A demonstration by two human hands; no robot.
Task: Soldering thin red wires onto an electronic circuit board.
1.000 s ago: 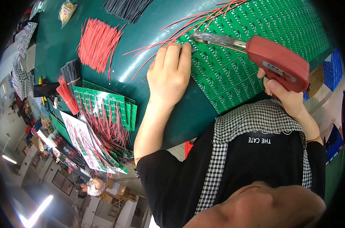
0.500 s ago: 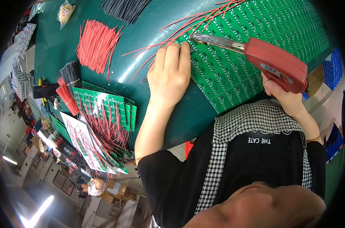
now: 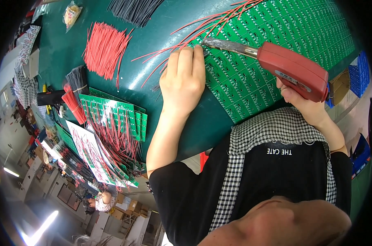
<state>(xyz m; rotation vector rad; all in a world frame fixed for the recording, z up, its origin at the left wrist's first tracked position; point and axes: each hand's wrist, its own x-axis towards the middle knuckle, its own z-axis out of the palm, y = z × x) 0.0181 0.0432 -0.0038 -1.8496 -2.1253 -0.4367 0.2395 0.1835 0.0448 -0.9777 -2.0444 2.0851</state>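
My right hand (image 3: 298,98) grips a red soldering gun (image 3: 294,67) by its handle. Its metal tip (image 3: 222,44) reaches left over the corner of a green circuit board panel (image 3: 251,82), close to my left fingertips. Back up and fingers drawn together, my left hand (image 3: 182,80) rests at the panel's left edge. What its fingers pinch is hidden beneath them. Loose red wires (image 3: 190,35) fan out across the board's far edge and pass just beyond those fingers, some running out to their left.
On the green mat lie a bundle of red wires (image 3: 105,51) and a bundle of black wires (image 3: 134,10). Wired boards (image 3: 112,119) are stacked at the left, beside a small plastic bag (image 3: 72,15) farther off. Blue bins (image 3: 359,74) stand at the right. Another person (image 3: 103,201) is in the background.
The soldering gun has shifted slightly left and down in my right hand, its tip now nearer my left fingertips. My left hand has barely moved.
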